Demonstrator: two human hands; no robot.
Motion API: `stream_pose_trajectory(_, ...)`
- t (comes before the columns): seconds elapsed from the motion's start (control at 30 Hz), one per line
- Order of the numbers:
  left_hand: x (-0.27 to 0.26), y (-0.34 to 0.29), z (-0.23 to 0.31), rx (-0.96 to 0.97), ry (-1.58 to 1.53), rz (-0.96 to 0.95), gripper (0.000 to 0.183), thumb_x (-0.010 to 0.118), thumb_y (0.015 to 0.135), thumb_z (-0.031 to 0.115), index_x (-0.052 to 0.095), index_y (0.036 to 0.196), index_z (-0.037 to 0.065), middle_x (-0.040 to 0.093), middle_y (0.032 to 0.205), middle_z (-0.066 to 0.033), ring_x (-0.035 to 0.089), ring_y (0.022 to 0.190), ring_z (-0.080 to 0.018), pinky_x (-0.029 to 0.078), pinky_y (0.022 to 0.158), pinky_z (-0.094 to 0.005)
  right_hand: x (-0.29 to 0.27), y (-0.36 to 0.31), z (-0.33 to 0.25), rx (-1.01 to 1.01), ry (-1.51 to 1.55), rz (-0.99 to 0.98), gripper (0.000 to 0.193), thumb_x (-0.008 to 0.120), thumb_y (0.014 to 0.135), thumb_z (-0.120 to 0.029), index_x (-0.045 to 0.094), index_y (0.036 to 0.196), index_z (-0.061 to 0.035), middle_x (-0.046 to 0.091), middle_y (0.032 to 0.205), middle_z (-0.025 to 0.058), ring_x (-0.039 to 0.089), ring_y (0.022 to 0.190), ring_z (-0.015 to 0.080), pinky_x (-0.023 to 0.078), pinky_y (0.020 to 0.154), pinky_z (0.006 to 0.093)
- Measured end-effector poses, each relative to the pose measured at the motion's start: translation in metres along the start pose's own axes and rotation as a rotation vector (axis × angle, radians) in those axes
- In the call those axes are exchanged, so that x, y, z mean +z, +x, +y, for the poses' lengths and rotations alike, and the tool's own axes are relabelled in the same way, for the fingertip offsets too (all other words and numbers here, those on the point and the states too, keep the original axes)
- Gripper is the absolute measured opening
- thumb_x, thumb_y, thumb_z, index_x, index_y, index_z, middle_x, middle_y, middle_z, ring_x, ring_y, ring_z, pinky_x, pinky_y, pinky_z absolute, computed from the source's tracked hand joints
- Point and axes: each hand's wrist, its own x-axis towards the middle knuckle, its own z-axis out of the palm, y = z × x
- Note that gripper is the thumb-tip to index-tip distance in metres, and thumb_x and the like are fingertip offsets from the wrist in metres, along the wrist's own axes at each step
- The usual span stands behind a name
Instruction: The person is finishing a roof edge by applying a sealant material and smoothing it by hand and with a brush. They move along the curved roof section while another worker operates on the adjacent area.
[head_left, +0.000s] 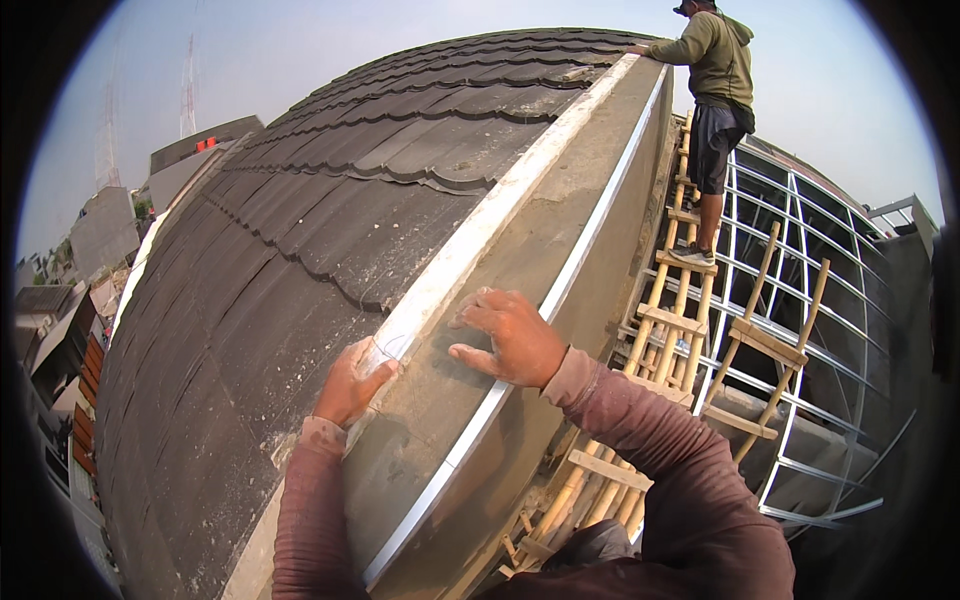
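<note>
A parapet wall with a grey cement top runs away from me, edged on the roof side by a long whitish strip. A straight silver metal bar lies along its other edge. My left hand is closed over the whitish strip, its far fingers partly hidden, and a thin wire or string shows beside the thumb. Just above the cement, close to the metal bar, my right hand has bent fingers and a thumb held apart. Nothing shows in it.
Dark roof tiles slope down at left. To the right stand bamboo ladders and a silver metal roof frame with open gaps. Another person stands on the bamboo at the far end, a hand on the wall. Low buildings lie far below.
</note>
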Motion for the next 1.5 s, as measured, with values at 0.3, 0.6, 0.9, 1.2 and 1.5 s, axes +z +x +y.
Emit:
stream_pose_trajectory(0.3, 0.003, -0.002, -0.016, 0.053, 0.207, -0.015, 0.089, 0.063, 0.097, 0.054, 0.034, 0.157, -0.006, 0.041, 0.156, -0.0314, 0.039, 0.148, -0.0404, 0.030, 0.121, -0.0425, -0.054, -0.080, -0.003, 0.074, -0.033, 0.162, 0.028, 0.079, 0.087, -0.027, 0.070, 0.106, -0.0084, 0.065, 0.113, 0.0075, 0.061, 0.109, 0.0288, 0.045, 0.095, 0.0423)
stream_pose_trajectory(0.6, -0.012, 0.019, 0.005, -0.022, 0.250, 0.010, 0.083, 0.049, 0.104, 0.055, 0.032, 0.157, -0.007, 0.038, 0.158, -0.0312, 0.035, 0.150, -0.0409, 0.027, 0.123, -0.0431, -0.069, -0.202, -0.002, 0.485, -0.048, 0.407, 0.027, 0.080, 0.086, -0.021, 0.071, 0.107, -0.0064, 0.066, 0.113, 0.0110, 0.063, 0.106, 0.0315, 0.050, 0.094, 0.0425)
stream_pose_trajectory(0.9, 0.030, 0.073, 0.015, 0.094, 0.350, 0.069, 0.078, 0.036, 0.108, 0.054, 0.025, 0.160, -0.003, 0.033, 0.161, -0.0290, 0.031, 0.151, -0.0422, 0.024, 0.123, -0.0476, 0.020, -0.434, 0.007, 1.334, -0.167, 0.300, 0.054, 0.080, 0.086, -0.038, 0.064, 0.124, -0.0026, 0.064, 0.122, 0.0211, 0.059, 0.118, 0.0398, 0.049, 0.102, 0.0476)
stream_pose_trajectory(1.2, 0.038, 0.067, 0.019, 0.095, 0.452, -0.015, 0.080, 0.034, 0.108, 0.053, 0.019, 0.162, -0.003, 0.033, 0.161, -0.0303, 0.031, 0.151, -0.0424, 0.023, 0.123, -0.0476, 0.118, -0.573, -0.086, 1.950, 0.113, -0.325, 0.096, 0.068, 0.083, -0.072, 0.048, 0.149, -0.0047, 0.046, 0.152, 0.0261, 0.045, 0.142, 0.0394, 0.039, 0.116, 0.0480)
stream_pose_trajectory(1.5, 0.032, 0.069, 0.012, 0.111, 0.389, -0.030, 0.079, 0.038, 0.108, 0.051, 0.021, 0.161, -0.004, 0.034, 0.160, -0.0299, 0.030, 0.150, -0.0421, 0.024, 0.123, -0.0456, 0.138, -0.590, -0.091, 1.859, 0.275, -0.306, 0.100, 0.061, 0.084, -0.078, 0.055, 0.143, 0.0019, 0.052, 0.146, 0.0312, 0.047, 0.140, 0.0424, 0.037, 0.118, 0.0448)
